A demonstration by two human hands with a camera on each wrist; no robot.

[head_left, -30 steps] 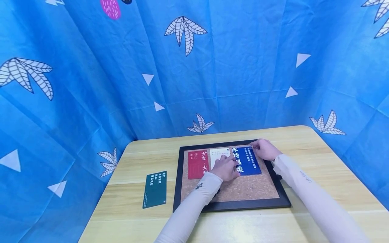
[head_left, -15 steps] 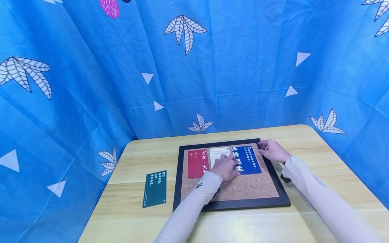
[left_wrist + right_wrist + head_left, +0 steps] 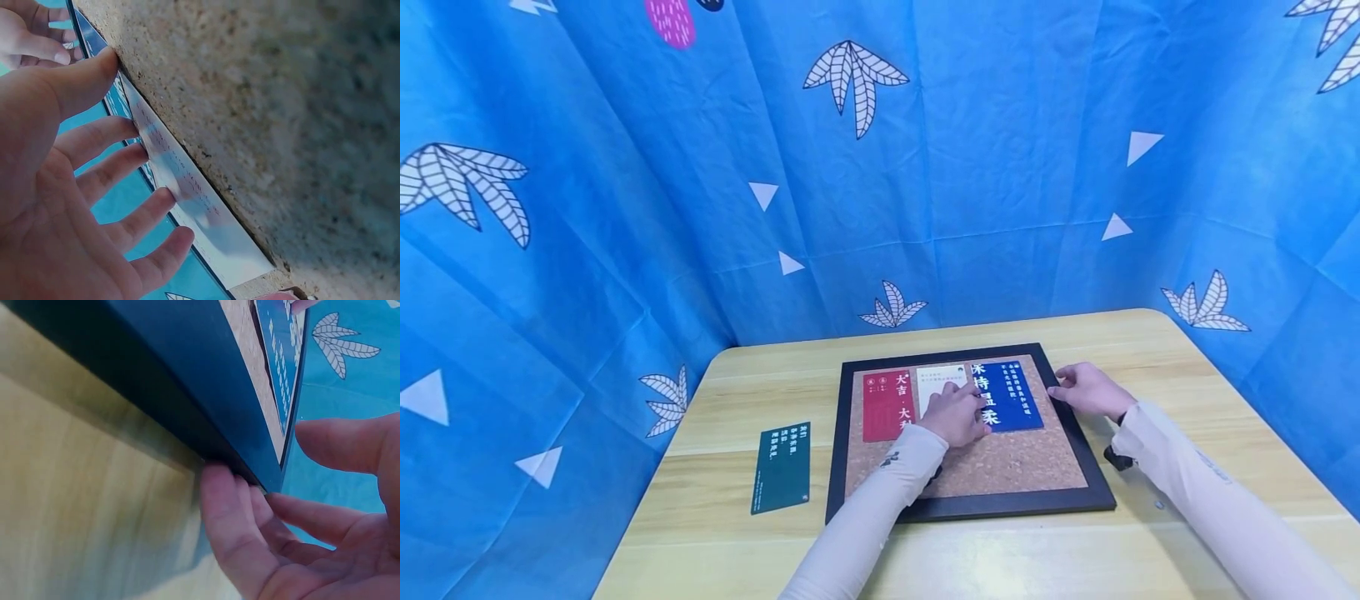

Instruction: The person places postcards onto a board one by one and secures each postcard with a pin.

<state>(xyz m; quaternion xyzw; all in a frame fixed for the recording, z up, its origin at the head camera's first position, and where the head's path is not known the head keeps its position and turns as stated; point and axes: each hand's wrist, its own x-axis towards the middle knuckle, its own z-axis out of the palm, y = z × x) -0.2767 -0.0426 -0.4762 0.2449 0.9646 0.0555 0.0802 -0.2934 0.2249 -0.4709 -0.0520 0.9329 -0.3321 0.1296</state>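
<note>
A black-framed corkboard (image 3: 1007, 505) lies on the table with red (image 3: 880, 406), white (image 3: 934, 382) and blue (image 3: 1017, 400) printed cards in a row along its upper half. My left hand (image 3: 957, 415) rests with spread fingers across the white card and the blue card's left edge, hiding part of both. In the left wrist view its fingertips touch the white card (image 3: 194, 209). Beside the board's right edge is my right hand (image 3: 1090, 392), holding nothing. The right wrist view has its fingers (image 3: 234, 531) against the frame's outer side, low by the tabletop, with the thumb apart above.
A dark green card (image 3: 782, 468) with white writing lies left of the board on the wooden table (image 3: 715, 533). Right of the board a small shiny bit (image 3: 1159, 505) sits near my forearm. Blue patterned curtains (image 3: 1000, 167) surround the table's back and sides.
My right hand has left the blue card's upper right corner and moved right, to the outer edge of the frame. The left hand and the cards stay in place.
</note>
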